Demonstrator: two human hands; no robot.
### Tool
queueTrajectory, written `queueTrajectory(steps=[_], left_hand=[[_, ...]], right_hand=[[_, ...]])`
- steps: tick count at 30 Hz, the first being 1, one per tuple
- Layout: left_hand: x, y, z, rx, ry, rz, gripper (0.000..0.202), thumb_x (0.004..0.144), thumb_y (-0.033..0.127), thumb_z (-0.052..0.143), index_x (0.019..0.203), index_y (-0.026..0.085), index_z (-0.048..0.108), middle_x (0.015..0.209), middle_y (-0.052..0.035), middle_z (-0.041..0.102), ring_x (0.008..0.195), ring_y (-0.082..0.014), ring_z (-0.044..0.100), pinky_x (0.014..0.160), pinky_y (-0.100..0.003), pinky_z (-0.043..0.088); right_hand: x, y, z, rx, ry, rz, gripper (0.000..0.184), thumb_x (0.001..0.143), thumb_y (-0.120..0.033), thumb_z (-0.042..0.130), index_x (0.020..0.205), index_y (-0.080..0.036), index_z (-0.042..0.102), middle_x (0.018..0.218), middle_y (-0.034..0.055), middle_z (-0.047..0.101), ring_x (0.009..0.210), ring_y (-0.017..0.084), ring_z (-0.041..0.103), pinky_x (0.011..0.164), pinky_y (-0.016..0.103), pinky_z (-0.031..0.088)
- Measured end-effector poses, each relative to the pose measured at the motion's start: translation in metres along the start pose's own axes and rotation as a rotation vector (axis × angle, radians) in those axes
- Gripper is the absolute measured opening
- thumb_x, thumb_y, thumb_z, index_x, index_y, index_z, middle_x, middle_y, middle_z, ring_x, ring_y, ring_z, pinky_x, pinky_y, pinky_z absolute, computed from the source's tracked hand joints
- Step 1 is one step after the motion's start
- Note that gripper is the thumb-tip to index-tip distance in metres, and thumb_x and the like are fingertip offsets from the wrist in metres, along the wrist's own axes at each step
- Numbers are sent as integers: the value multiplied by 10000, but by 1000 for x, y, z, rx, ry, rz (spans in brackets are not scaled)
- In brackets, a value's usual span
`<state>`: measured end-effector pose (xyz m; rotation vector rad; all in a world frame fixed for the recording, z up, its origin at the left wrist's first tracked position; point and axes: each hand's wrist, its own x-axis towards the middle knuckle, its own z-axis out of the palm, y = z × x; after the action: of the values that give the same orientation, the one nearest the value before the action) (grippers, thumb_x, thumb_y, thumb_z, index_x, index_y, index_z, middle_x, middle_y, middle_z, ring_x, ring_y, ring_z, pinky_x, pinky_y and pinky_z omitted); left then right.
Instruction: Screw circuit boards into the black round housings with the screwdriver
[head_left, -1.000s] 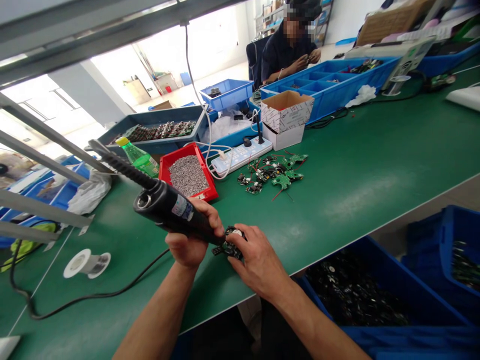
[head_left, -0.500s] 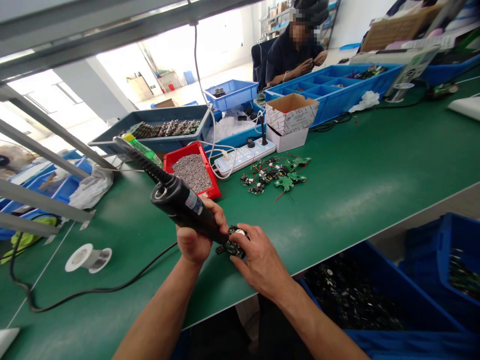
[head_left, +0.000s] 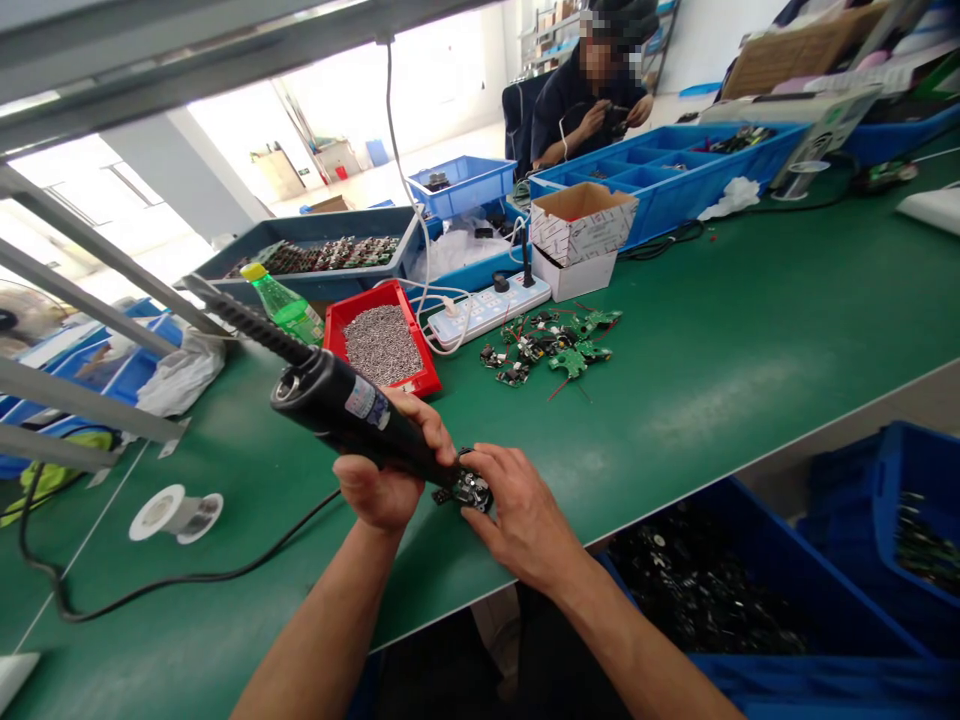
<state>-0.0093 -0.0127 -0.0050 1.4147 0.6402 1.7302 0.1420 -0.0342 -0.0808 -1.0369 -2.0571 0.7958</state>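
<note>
red tray [head_left: 361, 305] of screws [head_left: 382, 345] sits between green bottle [head_left: 289, 312] and power strip [head_left: 487, 305].

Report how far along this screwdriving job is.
Done: the blue bin holds many dark pieces, perhaps finished. In hand: left hand sets the electric screwdriver on a small assembly held by the right hand. Left: a pile of green boards beside the red screw tray.

This is an electronics assembly workshop. The long green-matted counter [head_left: 750, 330] is strewn with small green circuit boards [head_left: 559, 350], a red plastic tray of tiny metal screws [head_left: 335, 340], blue plastic parts bins [head_left: 675, 200] and a black corded electric screwdriver [head_left: 352, 415]. A seated co-worker [head_left: 570, 110] is further along.
</note>
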Motion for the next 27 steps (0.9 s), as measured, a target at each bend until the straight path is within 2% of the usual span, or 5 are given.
queueTrajectory(steps=[11, 20, 27], left_hand=[[-1, -2, -1, 12, 9, -2, 664, 770, 804, 478, 953, 181, 616, 662, -11, 590, 474, -159, 584, 447, -291, 503], [-2, -5, 3, -6, -4, -8, 554, 777, 715, 573, 902, 177, 619, 642, -9, 593, 454, -155, 572, 432, -284, 492], [-3, -4, 4, 7, -8, -15, 608, 724, 757, 604, 901, 176, 614, 647, -5, 590, 458, -145, 571, 438, -275, 500]], right_hand=[[0, 0, 0, 5, 6, -1, 565, 771, -123, 703, 1279, -262, 496, 1293, 95, 538, 1185, 278, 484, 1031, 493, 436], [1, -4, 0, 16, -7, 25, 543, 767, -115, 712, 1253, -266, 522, 1305, 79, 535, 1179, 269, 479, 1041, 471, 427], [1, -2, -1, 27, -8, 22, 526, 760, -105, 714, 1230, -255, 533, 1293, 77, 546, 1181, 263, 479, 1053, 463, 417]])
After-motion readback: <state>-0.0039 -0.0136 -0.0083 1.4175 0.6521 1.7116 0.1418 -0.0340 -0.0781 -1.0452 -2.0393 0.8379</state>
